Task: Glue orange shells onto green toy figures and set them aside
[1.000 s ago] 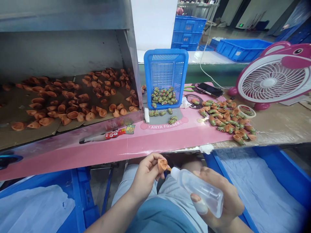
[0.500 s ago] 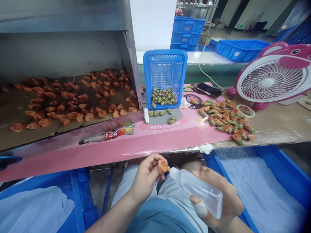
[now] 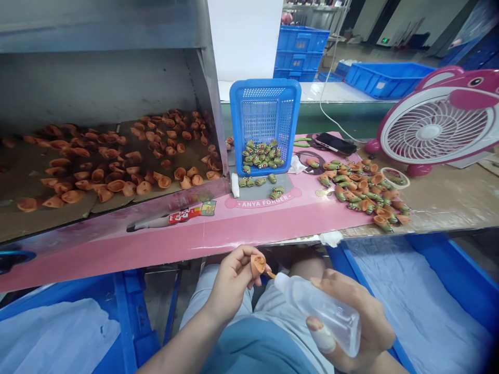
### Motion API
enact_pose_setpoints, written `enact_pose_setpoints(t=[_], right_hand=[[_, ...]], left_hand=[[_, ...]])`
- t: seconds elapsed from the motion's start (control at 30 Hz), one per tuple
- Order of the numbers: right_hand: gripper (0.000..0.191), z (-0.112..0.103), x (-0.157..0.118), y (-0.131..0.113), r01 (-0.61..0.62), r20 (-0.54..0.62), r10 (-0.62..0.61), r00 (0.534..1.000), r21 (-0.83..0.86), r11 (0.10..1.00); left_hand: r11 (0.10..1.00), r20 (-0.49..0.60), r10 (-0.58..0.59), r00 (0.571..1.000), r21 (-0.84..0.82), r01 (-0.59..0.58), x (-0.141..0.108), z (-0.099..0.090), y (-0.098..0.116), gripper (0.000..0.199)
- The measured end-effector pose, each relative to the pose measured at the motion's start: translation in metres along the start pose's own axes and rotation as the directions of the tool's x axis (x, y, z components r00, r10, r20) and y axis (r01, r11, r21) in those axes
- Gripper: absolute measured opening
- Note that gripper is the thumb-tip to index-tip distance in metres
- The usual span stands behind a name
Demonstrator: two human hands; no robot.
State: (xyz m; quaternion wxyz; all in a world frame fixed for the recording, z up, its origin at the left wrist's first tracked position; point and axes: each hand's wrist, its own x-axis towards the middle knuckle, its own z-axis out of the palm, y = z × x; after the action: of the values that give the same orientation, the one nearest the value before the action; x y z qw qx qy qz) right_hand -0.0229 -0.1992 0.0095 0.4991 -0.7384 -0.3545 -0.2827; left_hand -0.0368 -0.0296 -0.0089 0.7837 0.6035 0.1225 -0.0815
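Observation:
Over my lap, my left hand [image 3: 234, 280] pinches a small orange cup-shaped piece [image 3: 258, 265] between thumb and fingers, its hollow side facing up. My right hand [image 3: 356, 317] is wrapped round a clear squeeze bottle [image 3: 323, 309] with a white cap. The bottle's thin orange-brown tip points left, close beside the lower right of the piece; whether it touches is too small to tell. Something pale covers one fingertip of my right hand. Beyond them on the pink mat [image 3: 234, 228] stands a blue basket [image 3: 235, 124] with green pieces inside, and several more green pieces lie in front.
Many orange pieces [image 3: 115, 185] lie in the metal booth at left. Orange-and-green pieces [image 3: 364, 189] are heaped at right, near a tape roll [image 3: 405, 182], a phone [image 3: 336, 144] and a pink fan [image 3: 429, 132]. Blue bins [image 3: 460, 270] flank my legs.
The bottle in my right hand has moved slightly right and down, drawing its tip back from the hollow of the piece. My left hand has shifted slightly left with the piece.

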Motion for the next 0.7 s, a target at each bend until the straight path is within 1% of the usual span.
enact_pose_setpoints(t=[0.2, 0.33, 0.47, 0.53, 0.7], right_hand=[[0.038, -0.0012, -0.0014, 0.0002, 0.005, -0.081, -0.010, 0.997, -0.054, 0.999], [0.037, -0.0018, -0.0024, -0.0002, -0.008, -0.042, 0.006, 0.999, -0.042, 0.999], [0.036, -0.0015, -0.0038, 0.0004, -0.011, -0.077, 0.009, 0.997, -0.034, 0.999], [0.035, -0.0010, -0.0041, 0.0010, -0.016, -0.077, 0.014, 0.997, -0.025, 1.000], [0.038, -0.0003, -0.0050, 0.0022, -0.051, -0.010, 0.051, 0.999, -0.014, 0.999]], left_hand=[[1.000, -0.006, -0.012, 1.000, -0.006, 0.012, 0.0001, 0.0012, -0.0001, 0.009], [1.000, -0.016, -0.016, 1.000, -0.002, 0.016, -0.0001, 0.0017, -0.0008, 0.009], [1.000, -0.013, -0.003, 1.000, -0.012, 0.003, 0.0007, 0.0011, -0.0015, 0.008], [1.000, -0.009, -0.009, 1.000, -0.019, 0.009, 0.0009, 0.0008, -0.0011, 0.007], [0.998, 0.005, -0.024, 1.000, -0.051, 0.024, 0.0009, 0.0003, -0.0001, 0.009]])
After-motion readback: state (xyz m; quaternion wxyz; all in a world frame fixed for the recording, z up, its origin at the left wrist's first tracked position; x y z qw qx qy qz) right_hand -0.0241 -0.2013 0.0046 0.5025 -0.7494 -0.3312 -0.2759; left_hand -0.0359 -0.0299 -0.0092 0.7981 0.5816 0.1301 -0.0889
